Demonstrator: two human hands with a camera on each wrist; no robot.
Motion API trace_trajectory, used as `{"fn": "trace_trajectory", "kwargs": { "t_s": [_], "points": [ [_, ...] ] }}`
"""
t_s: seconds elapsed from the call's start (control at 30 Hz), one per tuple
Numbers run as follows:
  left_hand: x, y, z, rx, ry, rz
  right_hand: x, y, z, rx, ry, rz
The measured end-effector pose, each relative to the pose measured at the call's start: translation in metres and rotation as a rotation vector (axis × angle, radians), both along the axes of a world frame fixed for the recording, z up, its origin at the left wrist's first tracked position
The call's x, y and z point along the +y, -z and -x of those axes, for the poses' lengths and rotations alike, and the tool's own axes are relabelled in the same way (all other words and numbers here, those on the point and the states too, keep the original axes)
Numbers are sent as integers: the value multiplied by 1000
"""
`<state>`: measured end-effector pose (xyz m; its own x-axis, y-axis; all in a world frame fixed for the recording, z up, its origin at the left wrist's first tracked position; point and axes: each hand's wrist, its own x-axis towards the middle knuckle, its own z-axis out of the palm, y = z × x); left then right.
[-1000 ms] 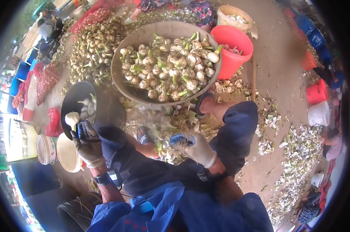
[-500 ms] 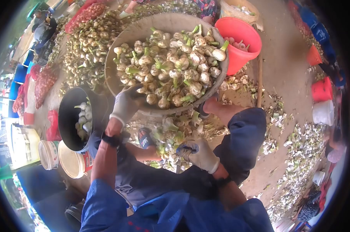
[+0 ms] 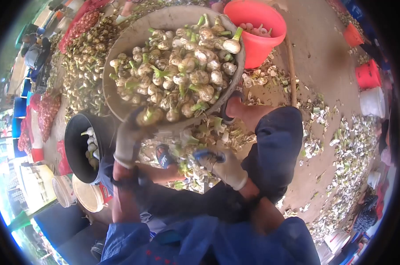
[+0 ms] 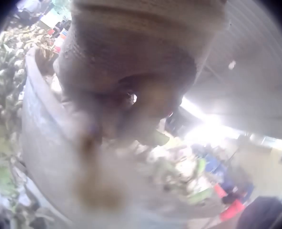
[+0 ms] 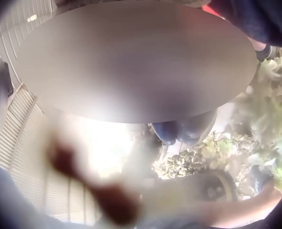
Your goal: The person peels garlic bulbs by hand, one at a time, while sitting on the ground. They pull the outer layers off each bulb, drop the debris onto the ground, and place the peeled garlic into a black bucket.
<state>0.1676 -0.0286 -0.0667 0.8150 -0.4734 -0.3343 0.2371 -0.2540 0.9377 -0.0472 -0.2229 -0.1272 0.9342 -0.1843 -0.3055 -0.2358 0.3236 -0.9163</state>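
My left hand (image 3: 130, 140), in a pale glove with dark fingers, is at the near left rim of a wide basin (image 3: 110, 95). It grips a garlic bulb (image 3: 149, 115), blurred by motion. The basin is heaped with untrimmed garlic bulbs (image 3: 186, 65), several with green stem stubs. In the left wrist view the gloved hand (image 4: 131, 62) hides most of its own grip. My right hand (image 3: 224, 168) stays low between the knees, blue glove fingertips (image 5: 165, 132) curled inward; I cannot tell what it holds.
A dark bucket (image 3: 78, 165) with cleaned white bulbs (image 3: 92, 148) tips open beside the left knee. A red bucket (image 3: 257, 35) stands at the basin's far right, near a wooden stick (image 3: 291, 70). Garlic heaps (image 3: 83, 70) and peel scraps (image 3: 345, 176) cover parts of the ground.
My left hand let go of a white trimmed bulb by the dark bucket, reached to the basin and took hold of another bulb, now drawn toward the near rim. The right hand hardly moved.
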Motion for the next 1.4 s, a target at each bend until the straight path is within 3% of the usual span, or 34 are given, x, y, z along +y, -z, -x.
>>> {"fn": "trace_trajectory", "kwargs": {
  "t_s": [0.07, 0.13, 0.17, 0.2, 0.27, 0.4, 0.47, 0.53, 0.6, 0.67, 0.73, 0.77, 0.8, 0.87, 0.93, 1.0, 1.07, 1.13, 1.23, 1.3, 1.37, 1.4],
  "points": [
    [4, 1, 53, -31, 2, 54, 12, -9, -4, -32, 114, -44],
    [-4, -6, 98, 166, 32, 61, 16, -14, -5, -172, 169, 48],
    [-18, -11, 123, 311, -111, 185, 13, -25, -5, -172, 101, 217],
    [-18, 1, 142, 263, -80, 247, 12, -32, -5, -331, 117, 510],
    [-13, 16, 165, 152, -37, 87, 14, -26, 2, -285, 5, 584],
    [0, 30, 174, -100, 11, -69, 22, -28, 12, -221, -11, 593],
    [8, 29, 166, -586, 187, -231, 22, -35, 15, -238, -54, 644],
    [10, 17, 165, -633, 195, -222, 21, -23, 15, -355, -24, 650],
    [8, -3, 165, -60, 79, 16, 13, -31, 19, -205, -124, 539],
    [12, -7, 161, -177, 139, -15, 14, -20, 19, -242, -137, 541],
    [15, -10, 159, -187, 231, -37, 16, -23, 17, -258, -12, 352],
    [14, -12, 158, -190, 231, -34, 12, -39, 21, -8, -80, 93],
    [13, -13, 157, -273, 261, -60, 15, -41, 20, -8, -78, 94],
    [12, -21, 160, -351, 295, -87, 22, -43, 18, -353, -52, 228],
    [11, -35, 163, -213, 312, -168, 22, -51, 21, -303, -38, 230],
    [14, -40, 161, -111, 319, -159, 16, -56, 22, -170, -156, 396],
    [17, -37, 161, -8, 329, -147, 11, -59, 20, -252, -156, 453],
    [19, -27, 164, 128, 235, 176, 9, -54, 22, -331, -156, 514],
    [21, -27, 161, 296, 212, 353, 8, -40, 27, -347, -129, 396],
    [26, -23, 155, 283, 239, 300, 10, -44, 34, -245, -52, 100],
    [26, -24, 155, 272, 261, 245, 2, -47, 39, -148, -86, -9],
    [24, -27, 155, 389, 236, 380, -2, -49, 40, -53, -122, -118]
  ]
}}
